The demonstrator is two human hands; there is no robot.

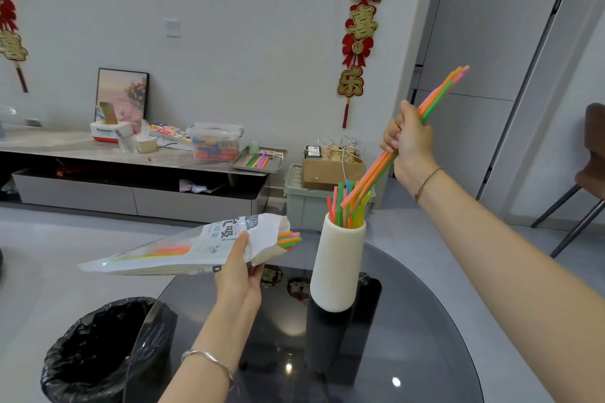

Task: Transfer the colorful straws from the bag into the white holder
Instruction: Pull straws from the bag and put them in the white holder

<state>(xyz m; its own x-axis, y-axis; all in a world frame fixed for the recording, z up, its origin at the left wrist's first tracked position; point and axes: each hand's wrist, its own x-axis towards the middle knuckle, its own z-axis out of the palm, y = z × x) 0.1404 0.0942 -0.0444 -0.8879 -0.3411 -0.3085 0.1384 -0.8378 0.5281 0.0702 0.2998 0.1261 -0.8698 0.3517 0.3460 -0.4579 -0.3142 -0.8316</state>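
Orange, pink and green straws are clamped in the closed fist of the right hand (409, 144), a small bunch (438, 95) slanting down from the fingers, lower tips just over the white holder (337, 265). Below that fist the holder already stands part filled with straws on the dark glass table (425, 321). Left hand (240, 275) fingers pinch the bag (183, 252) shut-handed near its mouth; beyond the thumb several straws still poke out, so I judge the job roughly midway.

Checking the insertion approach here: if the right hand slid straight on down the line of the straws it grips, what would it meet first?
Probably the straws already standing in the white holder: the right hand aims its bunch of straws down-left at them, though depth is unclear.
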